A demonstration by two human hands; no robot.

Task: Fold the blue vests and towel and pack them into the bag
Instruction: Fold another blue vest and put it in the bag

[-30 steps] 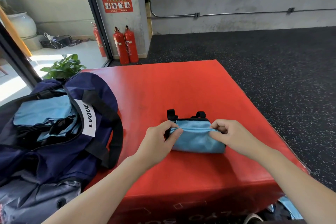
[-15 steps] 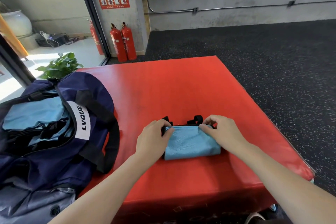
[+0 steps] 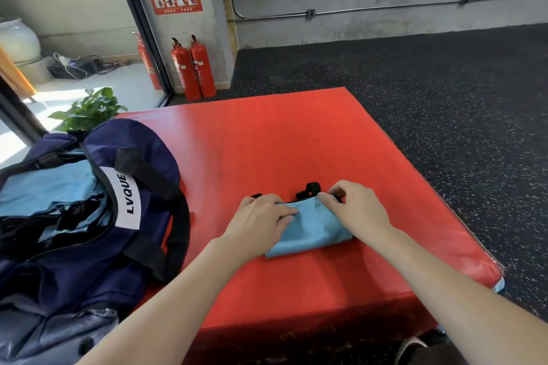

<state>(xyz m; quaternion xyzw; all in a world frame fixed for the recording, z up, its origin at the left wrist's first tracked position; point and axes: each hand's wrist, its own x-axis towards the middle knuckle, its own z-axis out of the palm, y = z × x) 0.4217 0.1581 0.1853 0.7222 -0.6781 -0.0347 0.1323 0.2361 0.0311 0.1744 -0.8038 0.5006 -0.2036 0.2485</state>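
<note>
A folded light-blue vest (image 3: 308, 234) with black straps lies on the red mat (image 3: 281, 142), near its front edge. My left hand (image 3: 261, 216) covers the vest's left end, fingers curled over the top fold. My right hand (image 3: 353, 207) grips the far right corner beside a black strap loop (image 3: 311, 188). At the left, the navy duffel bag (image 3: 148, 145) stands open. Inside it are folded light-blue pieces (image 3: 44, 187). Both hands are well to the right of the bag.
Two red fire extinguishers (image 3: 192, 68) stand against the pillar behind the mat, and a potted plant (image 3: 89, 109) sits behind the bag. Dark speckled floor (image 3: 444, 98) surrounds the mat. A scrap of blue fabric (image 3: 499, 284) shows at the mat's right front corner.
Both hands rolled the vest's upper fold over and away, moving from its near edge to its far edge. The bundle is now flatter and tighter.
</note>
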